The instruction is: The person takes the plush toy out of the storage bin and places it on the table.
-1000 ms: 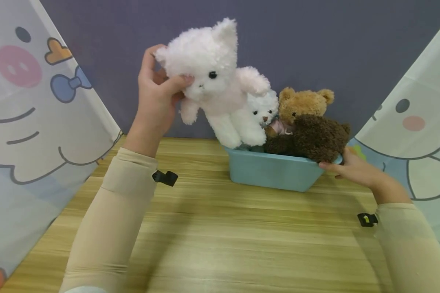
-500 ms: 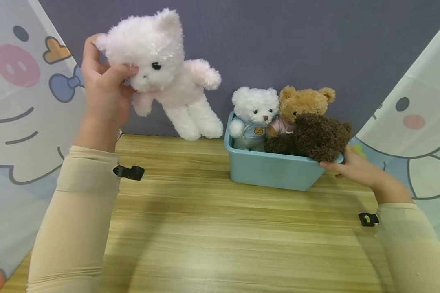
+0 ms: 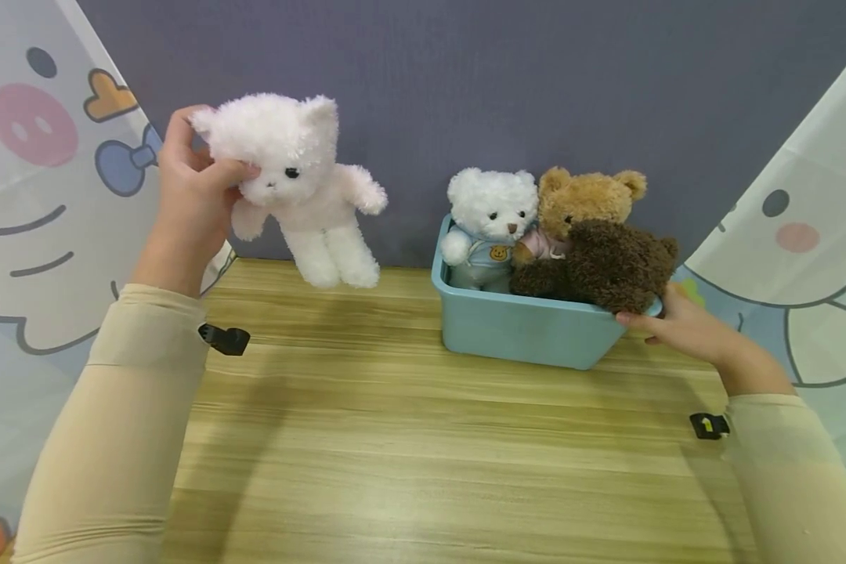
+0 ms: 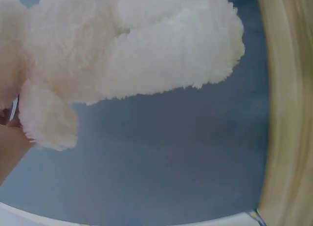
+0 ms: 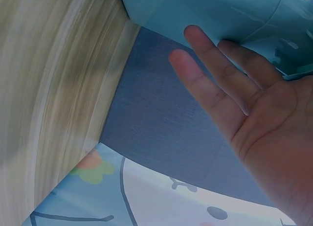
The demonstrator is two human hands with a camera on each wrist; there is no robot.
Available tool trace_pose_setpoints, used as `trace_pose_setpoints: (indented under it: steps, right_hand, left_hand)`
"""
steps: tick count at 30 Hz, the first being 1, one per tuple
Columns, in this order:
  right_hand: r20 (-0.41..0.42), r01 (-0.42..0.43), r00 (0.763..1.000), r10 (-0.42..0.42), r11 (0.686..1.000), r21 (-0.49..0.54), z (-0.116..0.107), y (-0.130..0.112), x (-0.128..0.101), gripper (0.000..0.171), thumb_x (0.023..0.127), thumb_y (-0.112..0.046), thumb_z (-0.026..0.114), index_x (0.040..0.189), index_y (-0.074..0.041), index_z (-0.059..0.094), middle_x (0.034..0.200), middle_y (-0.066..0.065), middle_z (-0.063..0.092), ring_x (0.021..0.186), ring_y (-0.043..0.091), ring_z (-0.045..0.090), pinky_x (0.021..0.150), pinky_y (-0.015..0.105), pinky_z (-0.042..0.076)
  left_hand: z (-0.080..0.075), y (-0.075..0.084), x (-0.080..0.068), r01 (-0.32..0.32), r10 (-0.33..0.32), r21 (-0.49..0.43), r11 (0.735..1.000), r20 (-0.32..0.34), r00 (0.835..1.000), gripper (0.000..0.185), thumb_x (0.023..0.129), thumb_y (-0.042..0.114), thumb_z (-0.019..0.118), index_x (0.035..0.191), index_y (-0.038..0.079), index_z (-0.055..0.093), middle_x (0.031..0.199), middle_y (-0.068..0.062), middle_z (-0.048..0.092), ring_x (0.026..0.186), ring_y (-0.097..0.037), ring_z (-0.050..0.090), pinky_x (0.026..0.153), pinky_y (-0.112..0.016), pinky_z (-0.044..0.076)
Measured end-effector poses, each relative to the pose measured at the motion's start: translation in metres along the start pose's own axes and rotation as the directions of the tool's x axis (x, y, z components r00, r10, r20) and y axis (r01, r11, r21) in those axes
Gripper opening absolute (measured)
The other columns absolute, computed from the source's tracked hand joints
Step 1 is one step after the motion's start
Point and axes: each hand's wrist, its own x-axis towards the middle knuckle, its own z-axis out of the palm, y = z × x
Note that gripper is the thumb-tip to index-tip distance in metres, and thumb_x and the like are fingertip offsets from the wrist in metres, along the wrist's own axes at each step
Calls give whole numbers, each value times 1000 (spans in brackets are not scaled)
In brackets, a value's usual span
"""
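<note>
- I had my left hand (image 3: 196, 186) raised to the left of the blue bin (image 3: 529, 333), well apart from it, with thumb and fingers pinching the head of the white plush cat (image 3: 298, 182).
- The cat hung clear of the wooden table (image 3: 423, 454), its legs dangling above the table's far edge, against the grey backdrop (image 3: 465, 86). In the left wrist view I saw only its fuzzy limbs (image 4: 146, 55) against that backdrop.
- My right hand (image 3: 680, 325) rested at the bin's right corner, thumb lying on the rim, fingers straight and spread along the outer wall (image 5: 230, 84), gripping nothing.
- Inside the bin sat a white bear in a blue shirt (image 3: 489, 223) at the left end, a tan bear (image 3: 583, 202) just beside it, and a dark brown bear (image 3: 609, 265) lying in front of the tan one, towards the right corner.
- Cartoon-printed curtains (image 3: 35, 196) hung on both sides of the bin.
</note>
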Motion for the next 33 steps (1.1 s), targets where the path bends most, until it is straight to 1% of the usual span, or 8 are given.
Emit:
trace_pose_setpoints:
  steps: [3,9,13,16,21,26,29,33]
  right_hand:
    - [0,-2,1000,2,1000,-7,0,1,-1,120,109,-59,48,150,12,-39,156,54,-19,114,55,70,109,81,37]
    - [6,-11,1000,11,1000,-9,0,1,-1,120,109,-60,47,149,11,-40,155,54,-20,114,54,70,110,82,34]
    - [7,-14,1000,14,1000,-8,0,1,-1,120,109,-61,47,149,11,-41,155,53,-21,116,54,70,111,82,33]
    - [10,-15,1000,15,1000,-6,1,1,-2,120,109,-60,46,149,11,-41,155,54,-21,116,54,70,111,82,33]
    - [8,-14,1000,14,1000,1,1,0,-2,120,109,-60,47,149,11,-41,155,54,-21,116,55,70,111,82,33]
    - [1,-11,1000,11,1000,5,1,0,-3,119,109,-60,47,149,10,-41,155,53,-23,116,54,70,111,82,32]
    - [-1,-11,1000,11,1000,4,1,0,-2,119,109,-60,47,149,9,-41,156,52,-22,115,54,70,111,82,33]
    - [-1,-15,1000,15,1000,1,1,1,-2,119,109,-61,47,149,8,-42,156,51,-22,115,53,70,110,84,31]
  left_hand:
    - [-13,-6,-1,27,-28,62,998,14,999,54,87,-22,57,127,13,53,120,-14,67,107,-27,68,79,-30,64]
    - [-42,-18,-5,108,-110,170,979,1,994,56,88,-19,65,129,16,51,123,-9,66,108,-21,68,79,-24,64]
    - [-59,-26,-7,157,-157,204,966,-16,987,53,91,-17,65,128,18,50,127,-7,62,111,-20,64,80,-22,62]
    - [-70,-31,-8,179,-177,223,958,-28,984,51,92,-14,65,128,19,50,129,-6,61,113,-19,63,80,-21,62]
    - [-82,-35,-9,195,-189,256,947,-49,981,51,93,-11,67,128,21,51,127,-4,62,110,-18,64,79,-20,61]
    - [-90,-39,-8,212,-204,280,936,-55,977,49,93,-10,68,128,21,52,122,-1,67,106,-15,67,78,-19,61]
    - [-97,-41,-9,241,-233,313,919,-63,970,50,94,-8,69,130,23,52,121,1,67,103,-13,67,76,-18,60]
    - [-106,-47,-11,282,-274,357,891,-74,959,52,95,-4,71,132,26,51,123,4,65,103,-10,66,76,-17,59]
